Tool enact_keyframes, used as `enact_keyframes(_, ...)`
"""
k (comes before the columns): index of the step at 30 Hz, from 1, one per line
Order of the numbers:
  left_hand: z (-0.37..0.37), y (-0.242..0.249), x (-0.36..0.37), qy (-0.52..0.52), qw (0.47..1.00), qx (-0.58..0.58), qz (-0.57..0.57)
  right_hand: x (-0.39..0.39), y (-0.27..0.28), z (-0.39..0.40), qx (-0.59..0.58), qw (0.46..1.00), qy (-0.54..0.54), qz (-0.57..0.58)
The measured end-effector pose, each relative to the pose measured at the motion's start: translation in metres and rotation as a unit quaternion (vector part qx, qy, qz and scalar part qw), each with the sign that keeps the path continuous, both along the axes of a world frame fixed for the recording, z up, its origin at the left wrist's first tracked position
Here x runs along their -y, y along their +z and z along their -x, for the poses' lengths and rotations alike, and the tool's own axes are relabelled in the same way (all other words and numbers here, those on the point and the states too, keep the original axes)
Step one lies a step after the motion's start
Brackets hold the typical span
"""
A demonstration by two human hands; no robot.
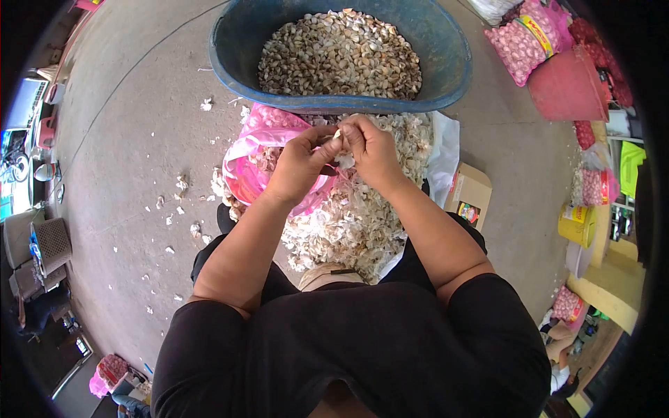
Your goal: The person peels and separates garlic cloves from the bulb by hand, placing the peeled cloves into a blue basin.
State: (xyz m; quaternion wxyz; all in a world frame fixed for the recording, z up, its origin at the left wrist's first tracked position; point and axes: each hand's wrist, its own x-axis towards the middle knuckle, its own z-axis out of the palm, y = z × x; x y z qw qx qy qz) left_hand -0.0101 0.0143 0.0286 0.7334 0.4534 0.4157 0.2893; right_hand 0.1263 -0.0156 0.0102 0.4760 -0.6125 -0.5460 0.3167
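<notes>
Head view, upper centre of the frame: a small pale garlic clove (339,134) is pinched between the nearly closed fingertips of the left hand (304,159) and the right hand (375,153) — how firmly cannot be told; papery skins (341,230) are heaped below, mid-frame; a pink bag (240,150) is seen just left; unpeeled cloves (341,56) are held in a blue tub (449,52) — top centre.

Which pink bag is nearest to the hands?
The open pink bag beside the blue tub, by the left hand; the other pink bags lie near the picture's edges.
</notes>
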Motion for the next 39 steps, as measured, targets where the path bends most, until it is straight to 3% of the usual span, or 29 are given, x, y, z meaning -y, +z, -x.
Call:
enact_keyframes(1, 0.000, -0.001, -0.001, -0.029, 0.997, -0.045, -0.062, 0.001, 0.000, -0.001, 0.003, 1.000, 0.014, -0.001)
enact_keyframes(4, 0.004, -0.002, -0.006, -0.060, 0.995, -0.075, 0.003, 0.003, -0.001, -0.002, 0.013, 0.999, 0.040, -0.015)
enact_keyframes(6, 0.000, -0.006, 0.000, -0.020, 0.999, -0.033, 0.022, 0.004, 0.001, -0.002, 0.024, 0.998, 0.036, -0.036)
enact_keyframes(10, -0.005, -0.004, 0.008, 0.062, 0.996, 0.004, 0.071, 0.005, -0.001, -0.002, -0.093, 0.995, -0.013, -0.019)
enact_keyframes(15, -0.001, -0.011, 0.001, 0.047, 0.981, 0.132, 0.136, -0.004, -0.007, -0.009, -0.230, 0.973, 0.014, 0.011)
enact_keyframes(16, 0.000, -0.011, -0.001, 0.036, 0.976, 0.143, 0.158, -0.003, -0.002, -0.012, -0.175, 0.984, 0.032, 0.025)
enact_keyframes(18, 0.000, -0.002, -0.002, -0.003, 0.988, 0.071, 0.140, 0.000, 0.013, -0.015, -0.063, 0.994, 0.068, 0.055)
enact_keyframes(22, 0.005, -0.008, -0.006, -0.086, 0.992, -0.012, 0.087, 0.004, 0.012, -0.010, -0.009, 0.994, 0.094, 0.050)
enact_keyframes(25, -0.001, 0.000, 0.003, -0.023, 0.996, 0.018, 0.082, 0.006, 0.016, -0.006, -0.027, 0.998, 0.065, 0.007)
enact_keyframes(29, -0.014, -0.007, 0.020, 0.056, 0.990, -0.064, -0.116, 0.013, 0.008, 0.003, -0.018, 0.998, 0.007, -0.059)
enact_keyframes(33, -0.023, -0.011, 0.029, 0.114, 0.961, -0.099, -0.232, 0.014, 0.002, 0.006, 0.038, 0.993, -0.026, -0.106)
enact_keyframes(36, -0.019, -0.017, 0.022, 0.155, 0.986, -0.045, -0.040, 0.013, 0.002, 0.007, 0.044, 0.987, -0.041, -0.147)
enact_keyframes(39, -0.014, -0.014, 0.013, 0.096, 0.993, -0.015, 0.073, 0.007, 0.002, 0.003, -0.036, 0.998, -0.039, -0.046)
